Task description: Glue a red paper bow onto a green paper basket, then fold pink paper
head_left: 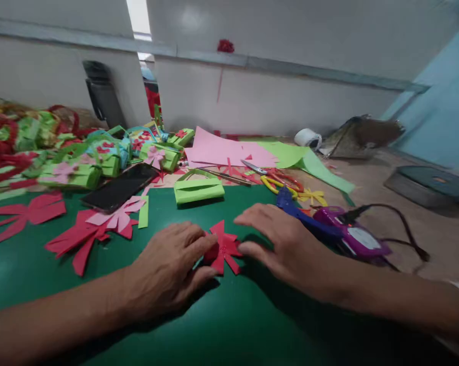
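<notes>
A small red paper bow point(224, 247) lies on the green sheet point(99, 315) between my hands. My left hand point(168, 272) pinches its left side with curled fingers and thumb. My right hand point(286, 246) rests on the sheet at the bow's right side, thumb tip touching the paper and fingers stretched out flat. A green paper basket point(197, 189) sits just beyond the bow.
A black phone point(118, 187), red and pink paper bows point(95, 231) and several finished green baskets point(80, 170) lie to the left. Scissors point(275, 175), pink paper point(221, 150), a purple glue gun point(351, 236) with its cord and a tape roll point(307, 138) lie to the right.
</notes>
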`<state>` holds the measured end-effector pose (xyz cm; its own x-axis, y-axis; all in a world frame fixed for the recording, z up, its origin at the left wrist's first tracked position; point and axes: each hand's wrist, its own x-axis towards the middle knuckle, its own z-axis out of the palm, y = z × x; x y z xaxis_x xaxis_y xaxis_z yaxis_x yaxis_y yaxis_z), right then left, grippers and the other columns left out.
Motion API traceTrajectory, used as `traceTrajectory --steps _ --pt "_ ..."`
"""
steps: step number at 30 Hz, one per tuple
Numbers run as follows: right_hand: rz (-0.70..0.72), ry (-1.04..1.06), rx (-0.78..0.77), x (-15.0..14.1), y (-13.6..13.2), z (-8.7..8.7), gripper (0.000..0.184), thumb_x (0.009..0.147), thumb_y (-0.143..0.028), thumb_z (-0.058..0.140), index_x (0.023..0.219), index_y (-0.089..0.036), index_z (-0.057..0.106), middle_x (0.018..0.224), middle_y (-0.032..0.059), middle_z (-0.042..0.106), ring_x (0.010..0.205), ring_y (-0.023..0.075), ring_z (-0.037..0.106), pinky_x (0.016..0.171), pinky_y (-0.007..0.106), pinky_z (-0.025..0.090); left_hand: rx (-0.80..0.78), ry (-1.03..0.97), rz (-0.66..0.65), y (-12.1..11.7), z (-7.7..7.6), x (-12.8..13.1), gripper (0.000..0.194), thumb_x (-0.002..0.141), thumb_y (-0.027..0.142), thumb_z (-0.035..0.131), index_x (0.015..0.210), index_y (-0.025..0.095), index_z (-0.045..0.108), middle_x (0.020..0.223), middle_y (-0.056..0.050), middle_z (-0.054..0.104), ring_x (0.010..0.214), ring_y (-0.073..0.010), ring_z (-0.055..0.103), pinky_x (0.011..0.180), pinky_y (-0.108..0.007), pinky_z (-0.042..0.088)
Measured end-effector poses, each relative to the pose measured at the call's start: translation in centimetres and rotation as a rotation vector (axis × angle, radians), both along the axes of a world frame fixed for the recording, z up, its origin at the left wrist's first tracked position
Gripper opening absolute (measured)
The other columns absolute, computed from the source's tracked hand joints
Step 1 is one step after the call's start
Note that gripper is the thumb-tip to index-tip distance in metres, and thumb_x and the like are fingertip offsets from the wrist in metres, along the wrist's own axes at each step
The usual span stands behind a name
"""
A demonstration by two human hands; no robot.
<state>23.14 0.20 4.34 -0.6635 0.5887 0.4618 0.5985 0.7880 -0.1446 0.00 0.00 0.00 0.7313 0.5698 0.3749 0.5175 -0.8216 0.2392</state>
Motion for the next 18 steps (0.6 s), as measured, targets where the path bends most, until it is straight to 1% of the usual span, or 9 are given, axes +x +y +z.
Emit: traceTrajectory --steps 2,4,7,9,11,12,14,16,18 --pt "0.101 -0.060 0.084 -0.1 -0.9 -0.7 0.017 0.092 -0.023 0.055 0.089 -0.009 0.064 0.079 0.0084 0.064 0.074 0.0205 0.053 0.069 0.037 0.040 -0.031 -0.055 0.029 -0.5 0.1 0.1 0.034 0.098 0.035 0.044 0.125 0.015 0.049 0.088 -0.005 0.062 0.075 -0.0207 0.055 0.066 -0.034 0.043" --pt "0.163 -0.106 0.140 -0.1 -1.5 -1.5 0.020 0.093 -0.025 0.054 0.083 -0.010 0.064 0.073 0.0061 0.062 0.068 0.0192 0.051 0.068 0.038 0.038 -0.078 -0.144 0.095 -0.7 0.5 0.2 0.033 0.099 0.031 0.041 0.127 0.015 0.049 0.082 -0.002 0.062 0.070 -0.0173 0.056 0.064 -0.029 0.044" --pt "0.174 -0.148 0.170 0.0 -1.7 -2.3 0.021 0.094 -0.025 0.053 0.081 -0.012 0.063 0.070 0.0040 0.060 0.064 0.0180 0.049 0.069 0.040 0.038 -0.188 -0.353 0.267 -0.3 1.9 -0.3 0.029 0.098 0.026 0.038 0.118 0.015 0.055 0.076 0.001 0.061 0.064 -0.0119 0.056 0.059 -0.022 0.044" --pt "0.177 -0.138 0.195 0.1 -1.4 -2.6 0.022 0.094 -0.024 0.052 0.080 -0.012 0.063 0.070 0.0038 0.061 0.064 0.0176 0.050 0.072 0.041 0.039 -0.180 -0.429 0.390 0.6 2.7 -0.9 0.029 0.096 0.029 0.041 0.113 0.015 0.060 0.076 0.001 0.062 0.065 -0.0125 0.057 0.059 -0.022 0.044" --pt "0.207 -0.127 0.239 0.2 -1.4 -2.6 0.019 0.094 -0.020 0.052 0.084 -0.010 0.065 0.070 0.0049 0.063 0.067 0.0186 0.053 0.077 0.044 0.040 -0.155 -0.439 0.463 1.5 3.1 -1.4 0.029 0.094 0.030 0.043 0.109 0.013 0.062 0.075 0.000 0.063 0.066 -0.0144 0.059 0.060 -0.024 0.045" --pt "0.232 -0.126 0.267 0.2 -1.5 -2.6 0.018 0.093 -0.017 0.051 0.086 -0.009 0.066 0.071 0.0058 0.064 0.069 0.0198 0.056 0.080 0.045 0.040 -0.139 -0.431 0.466 1.9 3.0 -1.6 0.029 0.094 0.029 0.044 0.108 0.012 0.062 0.075 -0.001 0.064 0.067 -0.0153 0.060 0.061 -0.025 0.046" --pt "0.280 -0.151 0.312 0.1 -1.8 -2.5 0.021 0.092 -0.013 0.047 0.093 -0.007 0.067 0.076 0.0093 0.067 0.078 0.0235 0.060 0.085 0.047 0.040 -0.111 -0.405 0.418 2.7 2.6 -1.7 0.026 0.093 0.025 0.046 0.105 0.010 0.063 0.080 -0.004 0.067 0.071 -0.0165 0.062 0.064 -0.026 0.048" --pt "0.312 -0.175 0.345 -0.1 -2.4 -2.4 0.029 0.090 -0.010 0.039 0.098 -0.006 0.067 0.085 0.0128 0.069 0.086 0.0264 0.062 0.089 0.049 0.040 -0.091 -0.376 0.315 3.1 1.8 -1.4 0.022 0.092 0.018 0.045 0.103 0.011 0.063 0.089 -0.006 0.068 0.077 -0.0164 0.064 0.069 -0.027 0.050" --pt "0.330 -0.178 0.357 -0.5 -2.8 -2.2 0.035 0.090 -0.009 0.034 0.099 -0.006 0.068 0.091 0.0142 0.070 0.089 0.0269 0.063 0.091 0.049 0.041 -0.084 -0.342 0.212 3.5 0.9 -1.0 0.024 0.092 0.013 0.042 0.105 0.012 0.062 0.094 -0.007 0.068 0.082 -0.0157 0.063 0.073 -0.027 0.050"
